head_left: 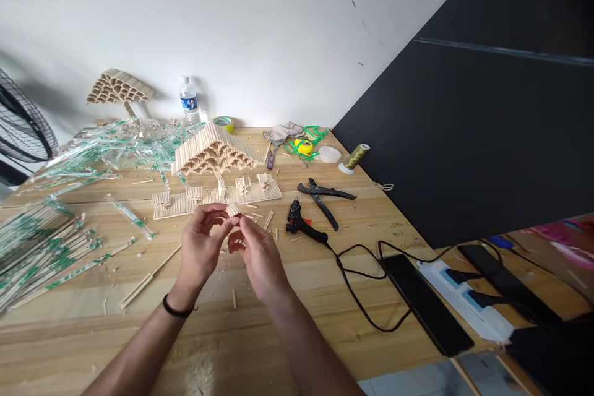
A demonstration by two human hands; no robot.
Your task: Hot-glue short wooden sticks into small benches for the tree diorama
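My left hand (203,242) pinches a small block of glued wooden sticks (233,210) between thumb and fingers. From the right, my right hand (260,257) meets it, fingertips closed at the block's lower edge. Just beyond the hands stands a model tree (218,154) built of sticks, its trunk on a flat stick base (174,205). Several small stick-built seats, such as the one at the right (264,181), sit on that base. Short cut stick pieces (268,220) lie to the right of the block.
At right lie a black glue gun (304,224), pliers (325,195), a phone (424,300) and a power strip (464,297), with a cable looping between. Wrapped chopsticks (41,247) and torn wrappers (111,148) cover the left. Behind are a water bottle (189,99) and another stick tree (119,88).
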